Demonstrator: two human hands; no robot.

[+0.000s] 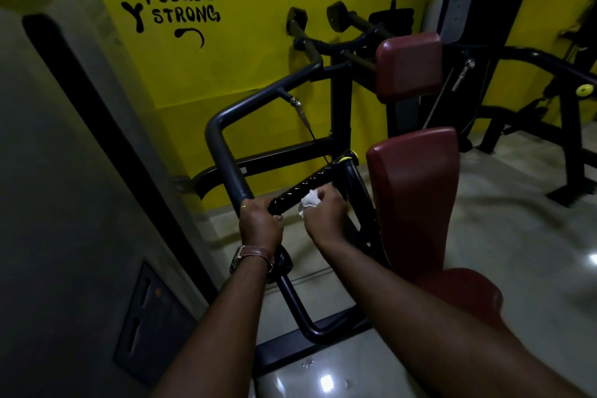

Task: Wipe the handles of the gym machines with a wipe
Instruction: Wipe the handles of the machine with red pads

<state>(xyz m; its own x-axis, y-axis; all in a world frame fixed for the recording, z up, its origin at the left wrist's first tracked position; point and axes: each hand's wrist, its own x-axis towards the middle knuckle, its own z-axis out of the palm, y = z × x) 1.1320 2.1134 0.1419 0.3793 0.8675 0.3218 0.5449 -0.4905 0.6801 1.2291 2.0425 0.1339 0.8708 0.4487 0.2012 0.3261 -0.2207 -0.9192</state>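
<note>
A black ribbed handle juts from the grey bent arm of a gym machine. My left hand grips the near end of this handle, a brown watch strap on its wrist. My right hand holds a crumpled white wipe pressed against the handle's middle. The handle's far end carries a yellow ring.
Dark red seat and chest pads stand just right of my hands. Two more black handles rise at the back against the yellow wall. A grey wall closes the left side. Another black frame stands at right on the glossy floor.
</note>
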